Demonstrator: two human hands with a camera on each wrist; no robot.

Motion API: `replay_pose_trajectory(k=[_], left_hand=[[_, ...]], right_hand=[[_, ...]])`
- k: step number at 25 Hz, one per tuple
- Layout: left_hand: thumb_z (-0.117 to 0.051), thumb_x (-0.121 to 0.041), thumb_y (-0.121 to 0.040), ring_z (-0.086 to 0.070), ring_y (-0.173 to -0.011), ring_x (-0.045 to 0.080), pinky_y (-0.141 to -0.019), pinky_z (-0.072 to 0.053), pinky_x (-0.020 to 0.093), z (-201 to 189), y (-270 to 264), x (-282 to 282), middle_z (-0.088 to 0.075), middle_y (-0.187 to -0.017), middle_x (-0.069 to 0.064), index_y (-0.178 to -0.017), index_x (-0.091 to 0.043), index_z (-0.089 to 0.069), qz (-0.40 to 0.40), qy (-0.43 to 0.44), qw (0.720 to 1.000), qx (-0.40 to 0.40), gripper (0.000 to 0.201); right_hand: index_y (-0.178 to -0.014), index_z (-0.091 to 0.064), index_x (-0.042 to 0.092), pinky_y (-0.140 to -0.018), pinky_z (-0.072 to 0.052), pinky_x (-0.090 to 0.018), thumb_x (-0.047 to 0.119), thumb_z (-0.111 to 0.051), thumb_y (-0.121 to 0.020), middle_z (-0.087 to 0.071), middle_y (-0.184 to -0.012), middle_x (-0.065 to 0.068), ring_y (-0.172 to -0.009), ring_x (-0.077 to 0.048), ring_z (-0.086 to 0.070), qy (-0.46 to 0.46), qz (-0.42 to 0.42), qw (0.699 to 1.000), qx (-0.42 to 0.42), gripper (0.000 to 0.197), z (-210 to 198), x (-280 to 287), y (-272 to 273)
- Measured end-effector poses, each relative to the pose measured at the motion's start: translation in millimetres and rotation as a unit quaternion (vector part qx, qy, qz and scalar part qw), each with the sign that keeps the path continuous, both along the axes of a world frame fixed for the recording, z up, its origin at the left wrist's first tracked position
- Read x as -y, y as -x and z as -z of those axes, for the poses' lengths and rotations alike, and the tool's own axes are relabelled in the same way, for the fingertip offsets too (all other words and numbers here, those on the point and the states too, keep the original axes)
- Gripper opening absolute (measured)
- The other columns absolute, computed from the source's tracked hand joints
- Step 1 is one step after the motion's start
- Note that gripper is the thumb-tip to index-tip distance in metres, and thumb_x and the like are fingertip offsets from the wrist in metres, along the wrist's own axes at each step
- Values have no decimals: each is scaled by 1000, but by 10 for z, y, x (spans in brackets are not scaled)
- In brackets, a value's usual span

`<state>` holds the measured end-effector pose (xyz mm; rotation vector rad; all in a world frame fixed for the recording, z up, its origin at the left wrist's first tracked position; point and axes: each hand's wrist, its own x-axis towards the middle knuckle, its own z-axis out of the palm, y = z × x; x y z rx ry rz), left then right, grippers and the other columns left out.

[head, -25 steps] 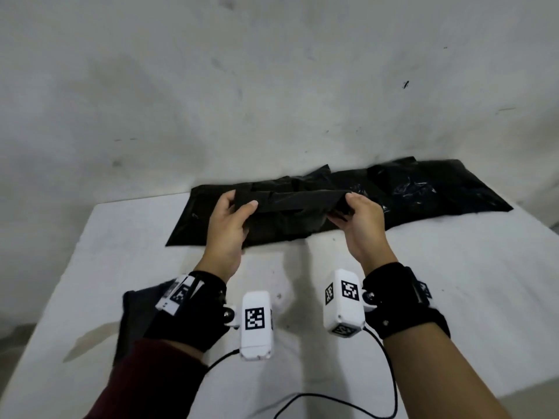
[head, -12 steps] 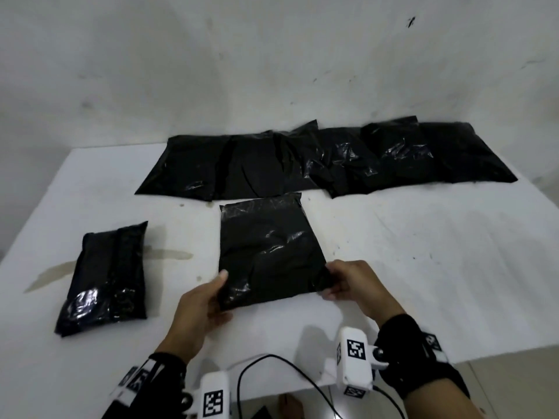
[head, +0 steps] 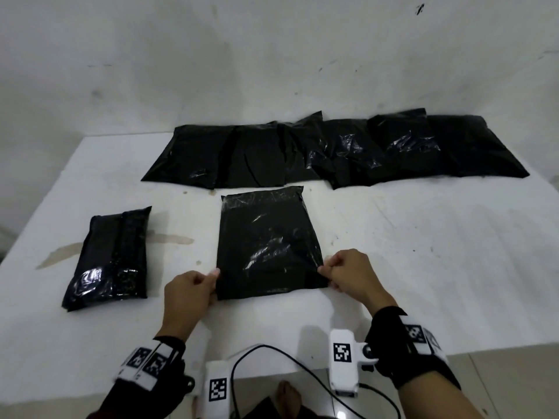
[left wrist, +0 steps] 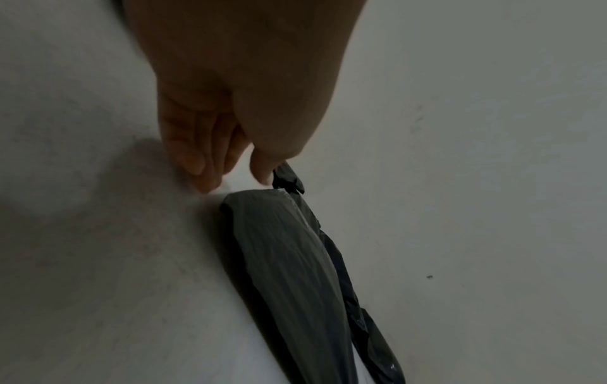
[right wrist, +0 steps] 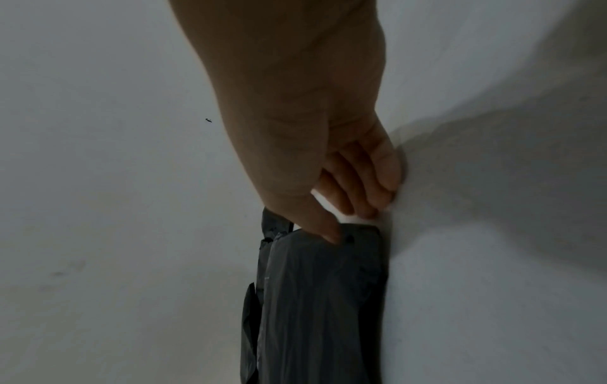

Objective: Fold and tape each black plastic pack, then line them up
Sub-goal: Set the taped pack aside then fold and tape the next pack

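A flat black plastic pack (head: 269,243) lies in the middle of the white table (head: 423,267). My left hand (head: 213,275) pinches its near left corner, and my right hand (head: 324,269) pinches its near right corner. In the left wrist view the thumb of my left hand (left wrist: 243,179) is against the thin edge of the pack (left wrist: 289,259), with the other fingers curled down to the table. In the right wrist view the thumb of my right hand (right wrist: 354,223) presses on the pack (right wrist: 322,298). A folded, taped pack (head: 112,258) lies to the left.
Several unfolded black packs (head: 332,149) overlap in a row along the back of the table, by the white wall (head: 272,55). A brown stain (head: 169,238) marks the table at the left. A black cable (head: 287,364) hangs past the near edge.
A second ago both hands held the pack up near the back row. It has since come toward me and been laid flat on the table, both hands at its near corners.
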<state>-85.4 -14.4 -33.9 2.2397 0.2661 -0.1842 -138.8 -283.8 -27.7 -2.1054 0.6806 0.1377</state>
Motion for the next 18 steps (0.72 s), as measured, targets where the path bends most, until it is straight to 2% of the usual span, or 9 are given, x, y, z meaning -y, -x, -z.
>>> replay_pose_trajectory(k=[2, 3, 5, 7, 9, 10, 11, 13, 18], left_hand=[[-59, -23, -90, -60, -81, 28, -76, -43, 31, -25, -36, -1, -68, -83, 15, -86, 1, -64, 11, -47, 993, 112, 24], [-57, -19, -91, -58, -94, 29, -85, -40, 31, -28, -52, 37, -66, -98, 17, -98, 1, -63, 46, -57, 985, 157, 23], [-51, -27, -94, -44, -125, 30, -105, -27, 30, 12, -79, 187, -51, -132, 17, -124, 0, -54, 177, -83, 963, 184, 40], [-25, -49, -90, -14, -142, 24, -114, -13, 34, 105, -57, 365, -19, -153, 8, -142, -6, -34, 304, -143, 927, 169, 68], [4, -63, -78, 14, -138, 16, -117, -3, 36, 249, -30, 445, 12, -150, -2, -148, -13, -12, 373, -226, 891, 128, 88], [14, -71, -72, 21, -134, 14, -116, 2, 35, 321, -24, 440, 18, -146, -4, -148, -15, -6, 383, -244, 883, 114, 97], [22, -77, -66, 22, -133, 14, -114, 6, 34, 364, -29, 428, 19, -145, -5, -148, -16, -5, 384, -247, 883, 108, 106], [30, -78, -60, 20, -133, 14, -109, 8, 30, 424, -46, 396, 17, -145, -6, -147, -18, -4, 386, -249, 882, 109, 112], [27, -77, -64, 14, -137, 10, -110, 6, 28, 419, -37, 333, 12, -148, -11, -142, -25, 3, 390, -250, 880, 109, 97]], right_hand=[[-96, -64, -1, -79, -43, -28, 20, -61, -89, -64, -88, -12, -84, -23, -58, 100, 16, 992, 79, 22, -17, -44, -10], [-110, -61, 2, -90, -38, -27, 18, -54, -92, -63, -105, -13, -102, -24, -54, 123, 8, 983, 138, 24, -38, -120, -21], [-130, -50, 5, -109, -26, -25, 18, -41, -98, -51, -132, -12, -128, -25, -38, 127, -93, 965, 207, 35, -43, -366, -67], [-145, -31, 8, -118, -6, -29, 37, -18, -99, -26, -154, -8, -145, -21, -14, 173, -255, 937, 167, 56, 75, -639, -96], [-150, -10, 15, -115, 8, -31, 56, 11, -85, 3, -158, 1, -145, -13, 9, 240, -347, 902, 86, 80, 238, -772, -80], [-151, -4, 17, -113, 13, -31, 58, 20, -77, 12, -156, 5, -142, -10, 17, 261, -358, 894, 61, 88, 302, -783, -65], [-151, -1, 19, -112, 16, -29, 58, 22, -73, 18, -153, 8, -139, -8, 22, 273, -360, 890, 54, 90, 345, -763, -61], [-150, 1, 21, -110, 19, -26, 59, 19, -73, 22, -148, 13, -136, -3, 25, 271, -367, 888, 52, 88, 382, -708, -50], [-148, 7, 26, -113, 17, -26, 60, 15, -76, 21, -148, 19, -136, 1, 23, 275, -354, 893, 37, 79, 362, -517, 57]])
